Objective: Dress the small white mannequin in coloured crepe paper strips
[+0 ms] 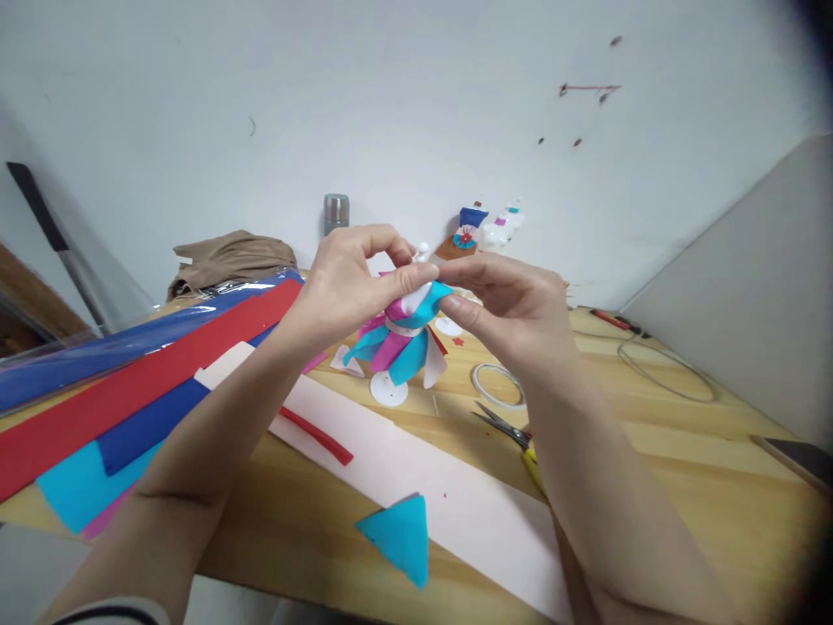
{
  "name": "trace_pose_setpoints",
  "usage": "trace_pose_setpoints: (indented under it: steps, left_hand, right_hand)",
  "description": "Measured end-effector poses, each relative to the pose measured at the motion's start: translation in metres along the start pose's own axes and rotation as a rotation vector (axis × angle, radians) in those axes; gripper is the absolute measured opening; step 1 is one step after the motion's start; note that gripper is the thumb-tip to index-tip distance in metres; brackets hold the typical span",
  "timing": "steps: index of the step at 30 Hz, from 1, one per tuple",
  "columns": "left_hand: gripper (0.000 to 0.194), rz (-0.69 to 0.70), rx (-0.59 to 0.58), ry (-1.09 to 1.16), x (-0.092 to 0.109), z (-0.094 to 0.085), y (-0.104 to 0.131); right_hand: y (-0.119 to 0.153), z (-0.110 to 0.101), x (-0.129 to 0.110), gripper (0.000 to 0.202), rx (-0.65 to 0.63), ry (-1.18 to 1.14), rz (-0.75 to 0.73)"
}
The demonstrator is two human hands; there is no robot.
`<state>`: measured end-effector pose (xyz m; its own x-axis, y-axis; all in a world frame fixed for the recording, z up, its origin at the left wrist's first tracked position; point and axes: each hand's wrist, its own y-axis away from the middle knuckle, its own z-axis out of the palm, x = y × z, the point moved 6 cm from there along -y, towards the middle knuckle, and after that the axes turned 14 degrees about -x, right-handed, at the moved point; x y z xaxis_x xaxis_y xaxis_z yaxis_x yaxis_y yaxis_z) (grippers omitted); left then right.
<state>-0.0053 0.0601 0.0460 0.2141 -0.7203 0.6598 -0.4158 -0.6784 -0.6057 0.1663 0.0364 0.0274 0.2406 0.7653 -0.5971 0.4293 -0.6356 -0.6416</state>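
Note:
A small white doll-like figure (422,251) stands upright over a round white base (389,390). Its skirt of pink, turquoise and pale pink crepe paper petals (409,358) is gathered by a pale band at the waist. My left hand (355,276) is closed, thumb and fingers pinching the figure's upper body. From the other side, my right hand (514,299) pinches a turquoise paper strip (430,301) that lies slantwise across the figure's front. The fingertips of both hands almost meet and hide part of the upper body.
Scissors (504,425) with yellow handles and a roll of white tape (498,384) lie near my right forearm. A pale pink paper strip (416,460) crosses the table, with a turquoise triangle (403,538) at its edge. Red paper (143,373) lies left; a steel flask (337,213) stands behind.

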Motion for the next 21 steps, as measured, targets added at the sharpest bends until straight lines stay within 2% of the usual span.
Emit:
trace_pose_setpoints:
  steps: [2,5,9,15,21]
  left_hand:
    - [0.019,-0.003,-0.002,-0.029,0.006,-0.004,0.003]
    - [0.013,-0.022,-0.125,0.010,0.012,-0.008,0.004]
    - [0.018,-0.066,-0.250,0.095,0.012,-0.014,0.005]
    - [0.023,-0.048,-0.232,0.098,0.007,-0.009,0.003]
    - [0.026,-0.005,-0.183,0.100,0.014,-0.001,0.004]
  right_hand:
    - [0.002,0.001,-0.007,0.011,-0.011,-0.015,0.008]
    - [0.004,0.000,-0.015,0.007,0.000,-0.034,0.006]
    - [0.006,0.000,-0.020,0.009,0.026,0.024,-0.022]
    - [0.008,0.005,-0.030,0.014,0.034,0.211,-0.153]
    - [0.009,0.001,-0.032,0.014,0.042,0.244,-0.143]
